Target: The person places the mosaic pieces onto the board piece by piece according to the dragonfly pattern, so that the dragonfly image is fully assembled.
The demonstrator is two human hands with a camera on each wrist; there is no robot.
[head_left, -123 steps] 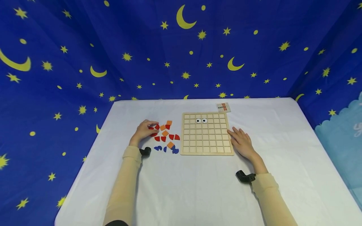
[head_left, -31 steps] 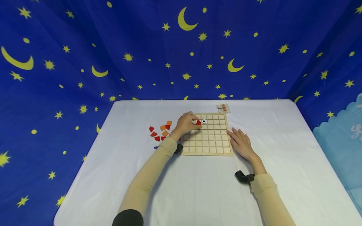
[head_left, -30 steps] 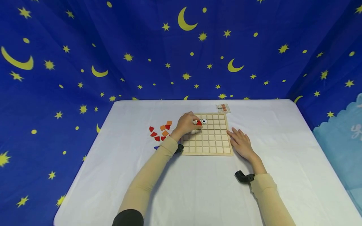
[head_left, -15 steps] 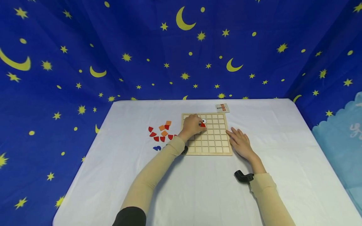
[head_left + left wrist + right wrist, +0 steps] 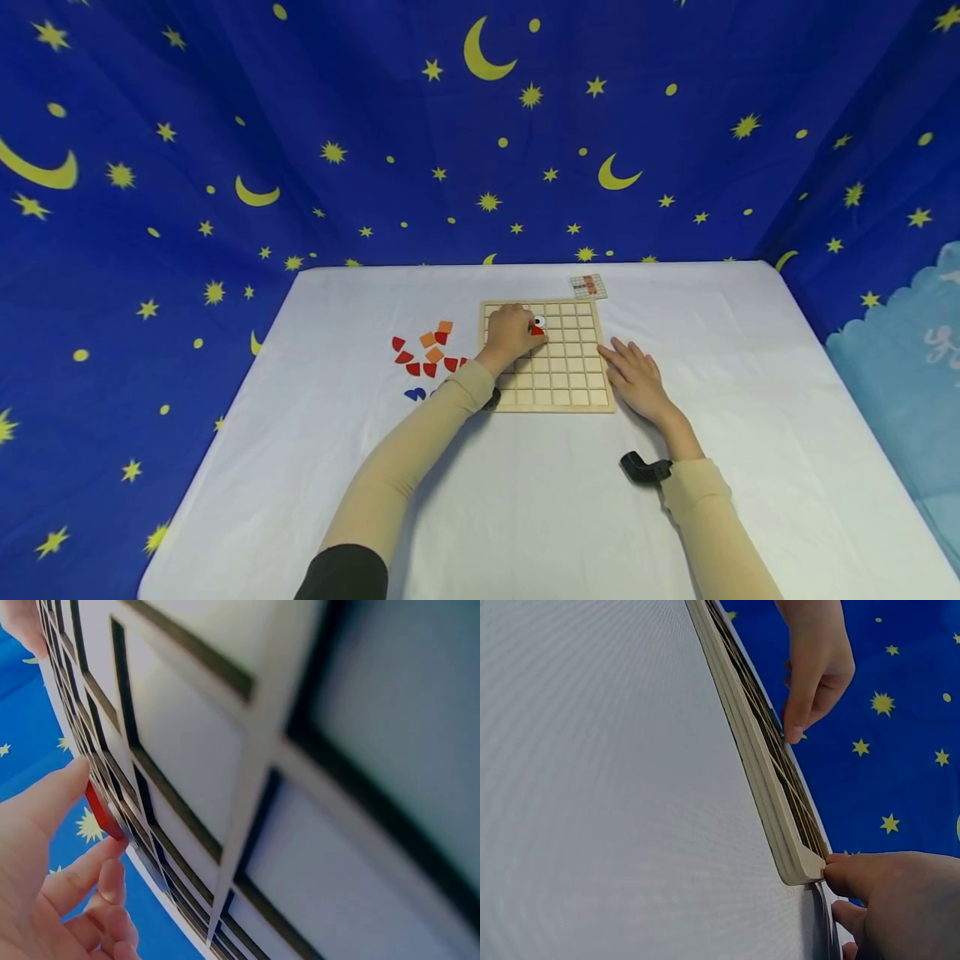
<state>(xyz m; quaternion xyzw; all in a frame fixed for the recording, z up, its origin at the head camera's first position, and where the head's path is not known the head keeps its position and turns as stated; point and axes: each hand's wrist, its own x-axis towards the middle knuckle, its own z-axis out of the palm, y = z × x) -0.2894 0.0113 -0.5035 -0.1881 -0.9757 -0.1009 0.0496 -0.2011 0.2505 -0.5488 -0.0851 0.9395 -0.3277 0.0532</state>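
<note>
Pinching a red piece (image 5: 536,332), the left hand (image 5: 510,331) apparently places it; the right hand (image 5: 635,377), fingers relaxed, touches the board (image 5: 560,380). Squaring it seems next.

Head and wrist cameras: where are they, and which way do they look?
Head: on the person's head, facing forward and down at the board; left hand, right hand, sleeves show.
Left wrist: on that wrist, facing across the board; left hand pinches a red piece, other hand peeks in.
Right wrist: on that wrist, facing the board's edge; right hand near, left beyond.
Head and right wrist share board and hands.
</note>
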